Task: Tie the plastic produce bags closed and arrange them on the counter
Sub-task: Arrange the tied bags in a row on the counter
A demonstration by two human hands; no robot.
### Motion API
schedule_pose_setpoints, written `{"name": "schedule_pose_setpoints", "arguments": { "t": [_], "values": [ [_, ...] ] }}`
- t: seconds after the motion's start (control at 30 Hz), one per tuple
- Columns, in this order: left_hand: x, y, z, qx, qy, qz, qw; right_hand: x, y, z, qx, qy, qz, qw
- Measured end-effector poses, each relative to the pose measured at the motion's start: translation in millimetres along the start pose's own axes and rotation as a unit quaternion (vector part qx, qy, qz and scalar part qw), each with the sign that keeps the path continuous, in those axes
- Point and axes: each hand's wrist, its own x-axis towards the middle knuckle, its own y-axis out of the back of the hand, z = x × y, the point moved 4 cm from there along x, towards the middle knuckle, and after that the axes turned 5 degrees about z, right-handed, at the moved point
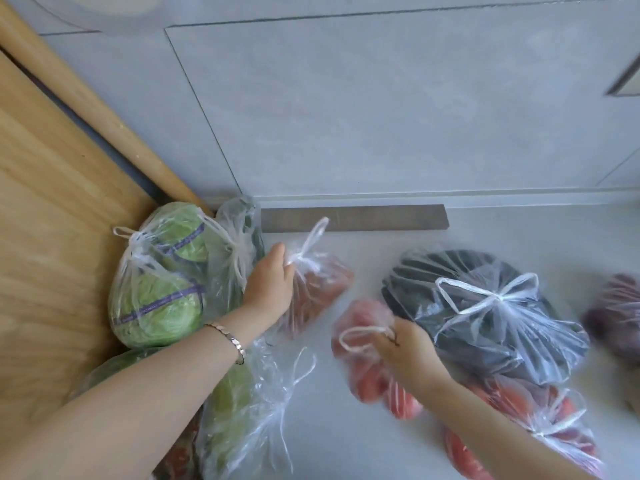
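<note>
Clearly knotted at its neck, the small clear plastic bag of orange-brown produce (pixel 318 289) lies toward the tabletop's (pixel 346 427) back edge, with the left grip (pixel 270 282) pinched on that knot. Just beside it, nearer the front edge, the clear bag of red tomatoes (pixel 363 372) has its white handle loop (pixel 360 336) clamped in the right grip (pixel 408 348). To place them well, I judge, lift by the ties rather than the thin film. Set each bag down tie-up, clear of the bagged green cabbages (pixel 156 289) at the left edge and the dark-filled tied bag (pixel 485 306) toward the right.
</note>
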Motion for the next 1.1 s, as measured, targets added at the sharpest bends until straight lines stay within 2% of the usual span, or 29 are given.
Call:
{"name": "schedule_pose_setpoints", "arguments": {
  "t": [0.1, 0.2, 0.37, 0.5, 0.6, 0.7, 0.77, 0.83, 0.9, 1.0, 1.1],
  "values": [
    [11.0, 9.6, -9.4, -0.063, 0.044, 0.071, 0.995, 30.6, 6.6, -18.3, 0.015, 0.007, 0.045, 0.999],
    [27.3, 7.9, -12.4, -0.084, 0.058, 0.093, 0.990, 66.6, 10.5, -42.9, -0.007, 0.024, 0.071, 0.997],
    [37.5, -4.3, -30.2, -0.069, 0.076, 0.063, 0.993, 121.7, 0.0, -54.8, -0.020, 0.011, 0.089, 0.996],
    [35.7, -9.2, -37.3, -0.052, 0.006, 0.025, 0.998, 146.0, -12.3, -45.7, -0.020, -0.021, 0.084, 0.996],
    [39.3, -16.4, -41.8, -0.055, -0.019, -0.017, 0.998, 151.6, -17.1, -34.2, 0.023, -0.052, 0.099, 0.993],
    [41.8, -24.8, -41.2, -0.149, 0.066, -0.050, 0.985, 147.3, -16.6, -27.7, 0.059, -0.071, 0.070, 0.993],
    [46.2, -27.2, -36.9, -0.198, 0.149, -0.018, 0.969, 140.4, -15.9, -25.5, 0.055, -0.083, 0.037, 0.994],
    [52.6, -28.3, -31.0, -0.227, 0.194, 0.019, 0.954, 126.2, -9.8, -20.9, 0.045, -0.086, 0.031, 0.995],
    [58.1, -29.4, -25.8, -0.232, 0.197, 0.015, 0.952, 108.0, -0.6, -17.1, 0.022, -0.065, 0.035, 0.997],
    [58.7, -27.9, -25.7, -0.193, 0.157, -0.024, 0.968, 78.7, 24.4, -9.5, -0.049, 0.009, 0.044, 0.998],
    [53.6, -29.1, -33.0, -0.114, 0.151, -0.065, 0.980, 51.6, 69.1, 2.5, -0.114, 0.073, 0.118, 0.984]
  ]
}}
